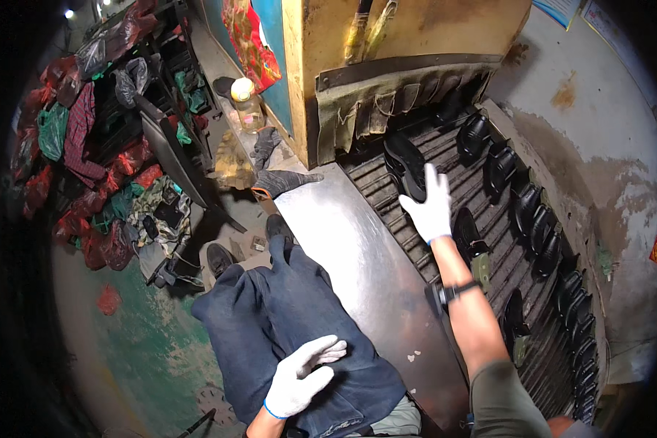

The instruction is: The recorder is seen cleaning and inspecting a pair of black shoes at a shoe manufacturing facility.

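My right hand (pixel 432 209), in a white glove, reaches out over the slatted conveyor (pixel 434 270). Its thumb and fingers are apart at the near end of a black shoe (pixel 405 162), which lies sole up just outside the machine opening; whether they touch it I cannot tell. Over my lap hovers my left hand (pixel 299 377), gloved in white too, fingers stretched out and nothing in it. Closest to my right wrist is another black shoe (pixel 469 232) with a green piece beside it.
Black shoes (pixel 526 206) line the conveyor's far right side. Ahead stands a machine (pixel 423 33) with a hanging cloth flap (pixel 401 98). A metal tabletop (pixel 343 233) separates me from the conveyor; dark gloves (pixel 288 182) and a jar (pixel 246 109) sit beyond. Bags (pixel 117 244) hang left.
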`<state>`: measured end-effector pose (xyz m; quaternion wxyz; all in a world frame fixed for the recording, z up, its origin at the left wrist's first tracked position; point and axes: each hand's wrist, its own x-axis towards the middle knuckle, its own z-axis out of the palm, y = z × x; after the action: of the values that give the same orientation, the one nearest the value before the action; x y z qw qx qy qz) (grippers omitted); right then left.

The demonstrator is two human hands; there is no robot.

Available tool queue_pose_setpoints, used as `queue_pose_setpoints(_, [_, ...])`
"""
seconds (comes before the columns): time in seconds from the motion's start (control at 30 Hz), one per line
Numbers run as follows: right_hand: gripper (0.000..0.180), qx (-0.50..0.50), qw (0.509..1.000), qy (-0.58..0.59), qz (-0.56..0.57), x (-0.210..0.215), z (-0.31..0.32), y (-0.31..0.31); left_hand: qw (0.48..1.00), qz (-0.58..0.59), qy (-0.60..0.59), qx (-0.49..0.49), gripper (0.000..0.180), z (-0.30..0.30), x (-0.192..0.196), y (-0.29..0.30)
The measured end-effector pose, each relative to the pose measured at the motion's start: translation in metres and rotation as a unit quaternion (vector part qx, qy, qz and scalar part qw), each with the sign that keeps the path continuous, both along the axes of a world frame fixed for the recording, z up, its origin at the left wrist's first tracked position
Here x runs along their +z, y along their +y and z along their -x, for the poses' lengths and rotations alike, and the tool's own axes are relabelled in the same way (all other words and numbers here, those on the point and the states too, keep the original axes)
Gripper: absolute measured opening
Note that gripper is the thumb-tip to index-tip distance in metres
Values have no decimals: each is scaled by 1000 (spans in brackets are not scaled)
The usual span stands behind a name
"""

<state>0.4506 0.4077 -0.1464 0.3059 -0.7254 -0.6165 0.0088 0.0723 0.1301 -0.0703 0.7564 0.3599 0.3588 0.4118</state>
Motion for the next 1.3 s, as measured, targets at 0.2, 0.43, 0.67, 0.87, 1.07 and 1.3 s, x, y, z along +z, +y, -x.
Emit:
queue_pose_setpoints(0.2, [55, 22, 932, 338, 130, 50, 95, -58, 995, 19, -57, 81, 80, 7, 8, 19])
queue_pose_setpoints(0.43, [84, 248, 947, 149, -139, 48, 132, -199, 968, 111, -110, 197, 60, 16, -1, 63])
queue_pose_setpoints(0.67, [93, -102, 988, 108, 53, -69, -15, 17, 968, 110, -61, 216, 73, 42, 22, -13])
queue_pose_setpoints(0.87, [42, -163, 737, 638, 150, -30, 17, 12, 950, -7, 77, 304, 70, 78, 18, -3])
queue_pose_setpoints(1.07, [62, -31, 335, 937, 98, 50, 64, -108, 974, 20, -56, 217, 75, 88, 3, 25])
queue_pose_setpoints(1.3, [50, -38, 334, 938, 86, 73, 105, -148, 958, 59, -200, 198, 58, 91, -25, 27])
